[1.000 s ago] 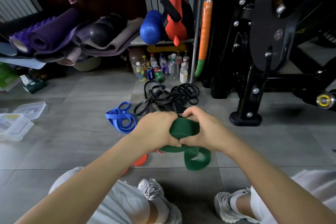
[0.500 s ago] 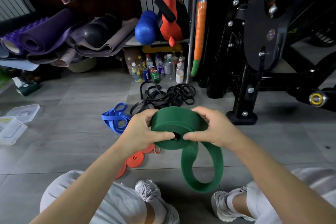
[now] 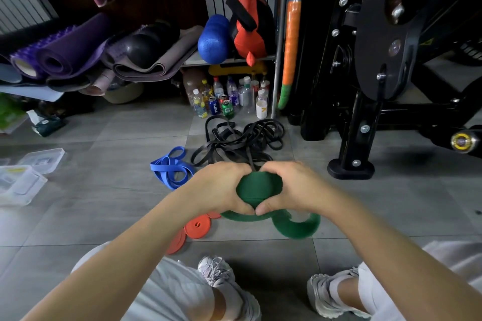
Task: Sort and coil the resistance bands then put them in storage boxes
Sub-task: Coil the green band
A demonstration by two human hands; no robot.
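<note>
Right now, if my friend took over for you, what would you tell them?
Left hand and right hand both grip the green resistance band, partly coiled; its tail hangs loose below.
Orange bands lie coiled on the floor.
Blue band and black bands lie uncoiled beyond the hands.
Clear storage boxes sit at far left; contents unclear.
Left to do: finish green, coil blue and black, box everything.

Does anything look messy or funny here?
Yes. The black bands lie in a tangled heap on the floor by the bottles, not coiled. A loose tail of the green band sticks out below the left hand and right hand, which grip its coil.
</note>
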